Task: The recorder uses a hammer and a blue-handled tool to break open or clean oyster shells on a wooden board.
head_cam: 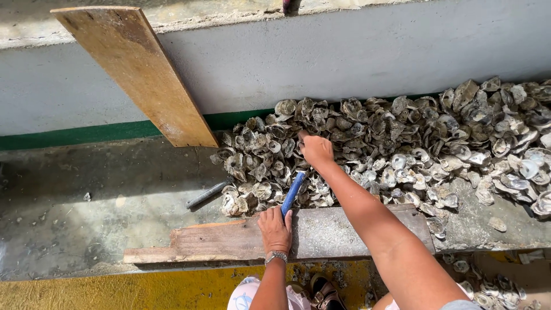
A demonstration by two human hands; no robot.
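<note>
Head view: blue-handled tool [293, 193], long axis tilted up-right, points into grey oyster shell pile [402, 143]; left hand [275, 228] wraps its lower end on wooden plank [229, 238] at worktop's [74, 206] near edge. Right hand [315, 150] pinches a shell mid-pile.

a: view count?
b: one, worn on the head, looking steeply down and forward over the person's own arms.
a: facing?
b: toward the grey wall [344, 51] behind the worktop [86, 195].
a: range?
b: close; the shell pile [402, 138] fills the right half.
</note>
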